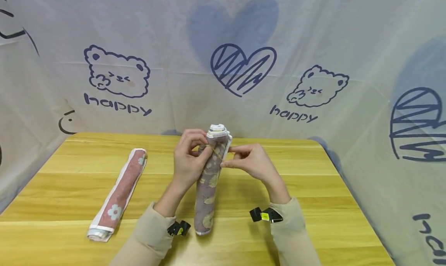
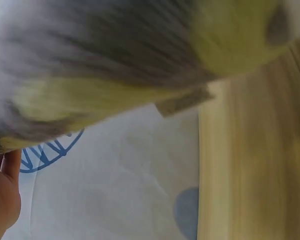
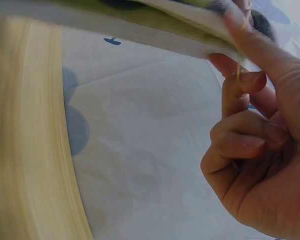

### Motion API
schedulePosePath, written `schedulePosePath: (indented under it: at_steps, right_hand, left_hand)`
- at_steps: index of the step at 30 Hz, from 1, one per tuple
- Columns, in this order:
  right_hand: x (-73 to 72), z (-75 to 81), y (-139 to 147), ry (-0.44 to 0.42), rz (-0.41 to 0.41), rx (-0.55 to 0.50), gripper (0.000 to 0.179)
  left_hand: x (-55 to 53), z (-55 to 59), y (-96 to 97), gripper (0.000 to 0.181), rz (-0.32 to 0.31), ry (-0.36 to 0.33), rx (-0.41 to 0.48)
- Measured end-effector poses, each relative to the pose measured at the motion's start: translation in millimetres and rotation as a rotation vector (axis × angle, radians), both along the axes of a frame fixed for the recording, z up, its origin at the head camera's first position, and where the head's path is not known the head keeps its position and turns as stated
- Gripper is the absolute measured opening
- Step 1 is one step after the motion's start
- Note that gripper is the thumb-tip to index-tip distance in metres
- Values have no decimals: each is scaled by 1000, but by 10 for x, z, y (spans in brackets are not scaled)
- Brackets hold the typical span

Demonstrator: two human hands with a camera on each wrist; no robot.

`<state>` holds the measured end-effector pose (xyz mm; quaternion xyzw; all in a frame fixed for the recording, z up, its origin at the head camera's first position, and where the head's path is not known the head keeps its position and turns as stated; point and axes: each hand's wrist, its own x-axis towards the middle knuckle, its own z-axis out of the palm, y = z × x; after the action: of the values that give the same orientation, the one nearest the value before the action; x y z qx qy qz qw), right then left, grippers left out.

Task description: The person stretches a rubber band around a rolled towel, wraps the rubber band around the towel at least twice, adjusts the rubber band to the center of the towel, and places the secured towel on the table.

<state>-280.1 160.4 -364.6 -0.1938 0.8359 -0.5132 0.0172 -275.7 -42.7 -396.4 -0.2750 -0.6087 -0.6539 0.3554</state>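
Note:
A rolled purple-grey towel (image 1: 209, 196) with pale yellow patches stands tilted above the table, its white-edged end uppermost. Near that upper end, a thin yellowish rubber band (image 1: 216, 152) crosses the roll. My left hand (image 1: 188, 157) grips the towel from the left, thumb and curled fingers by the band. From the right, my right hand (image 1: 256, 161) reaches the roll's edge with thumb and index finger. In the right wrist view the rubber band (image 3: 239, 70) stretches around the fingers of this hand. The towel (image 2: 115, 60) covers much of the left wrist view, blurred.
Another rolled towel (image 1: 122, 196), pink with pale flowers and white edges, lies on the left of the wooden table (image 1: 313, 219). Behind the table hangs a pale cloth (image 1: 181, 88) printed with hearts and bears. Each wrist wears a black strap.

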Motion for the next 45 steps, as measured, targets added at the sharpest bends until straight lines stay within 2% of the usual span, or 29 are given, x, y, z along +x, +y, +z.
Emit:
schedulePosePath:
  at_steps: [3, 6, 11, 15, 18, 20, 24, 27, 29, 31, 34, 37, 42, 45]
  right_hand:
    - [3, 0, 2, -3, -3, -16, 23]
    - [6, -15, -7, 21, -4, -60, 23]
    - [8, -67, -75, 154, 15, -209, 23]
    - [27, -92, -123, 222, 45, -249, 29]
    - [35, -103, -132, 212, 52, -229, 39]
    - [33, -110, -131, 200, 36, -217, 38]
    - [16, -122, -128, 181, -37, -228, 33]
    - [-10, -139, -131, 173, -79, -262, 48]
    - [-28, -149, -136, 169, -89, -288, 64]
    - [-35, -150, -144, 166, -89, -301, 76]
    - [-29, -146, -149, 153, -88, -316, 81]
    - [-13, -135, -145, 134, -84, -321, 73]
    - [10, -105, -151, 118, -78, -301, 40]
    - [8, -98, -161, 125, -70, -293, 30]
  left_hand:
    - [-12, -29, 1, 21, -1, -12, -24]
    - [-10, -34, 14, 21, -23, -46, 5]
    - [13, -16, 30, 21, -54, -93, 42]
    - [13, -17, 33, 26, 17, -89, -9]
    - [3, -29, 45, 34, 67, -92, -39]
    - [7, -28, 61, 31, 42, -106, -29]
    - [35, -21, 108, 22, -79, -173, 21]
    - [51, -40, 151, 29, -143, -234, 29]
    - [57, -59, 180, 35, -146, -276, 15]
    - [58, -89, 203, 40, -121, -325, -23]
    - [56, -124, 219, 43, -91, -387, -68]
    - [52, -136, 211, 45, -94, -414, -111]
    - [43, -129, 179, 42, -138, -426, -209]
    - [36, -141, 164, 39, -161, -437, -258]
